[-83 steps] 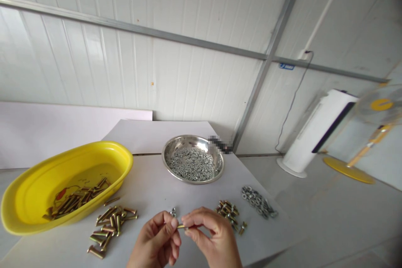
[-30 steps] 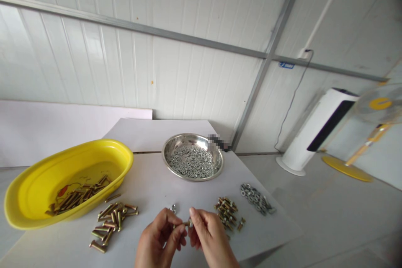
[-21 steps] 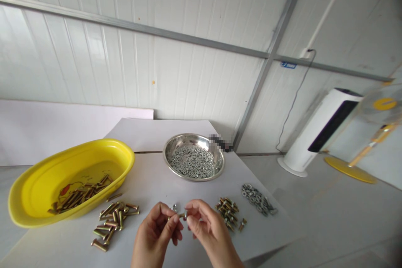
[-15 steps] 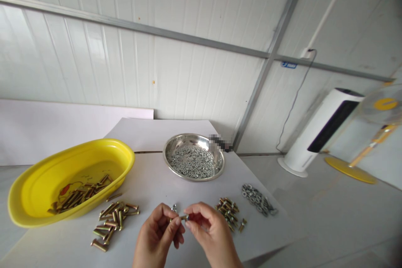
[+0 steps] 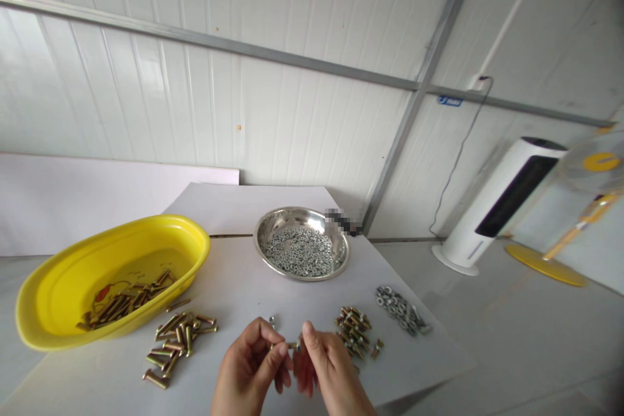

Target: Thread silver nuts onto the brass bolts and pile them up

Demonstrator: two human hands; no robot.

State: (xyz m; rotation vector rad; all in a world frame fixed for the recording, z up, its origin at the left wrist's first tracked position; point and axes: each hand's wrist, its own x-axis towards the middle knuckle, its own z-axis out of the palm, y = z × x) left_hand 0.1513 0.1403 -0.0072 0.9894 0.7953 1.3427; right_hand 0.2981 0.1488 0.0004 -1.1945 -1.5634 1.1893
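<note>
White ribbed wall panels [image 5: 273,110] are rising behind a white-topped table [image 5: 244,205], with grey metal strips [image 5: 292,58] running across them and a white conduit [image 5: 517,13] slanting down to a wall socket [image 5: 475,82]. A thin black cable [image 5: 455,156] is trailing from it towards the floor, passing just below a small blue label [image 5: 449,101]. A pale board [image 5: 97,201] is standing against the wall at left. On the grey floor [image 5: 511,318], a white tower unit [image 5: 500,201] and a pedestal fan with a yellow base [image 5: 546,273] are standing side by side, while soft, even light is spreading over everything
</note>
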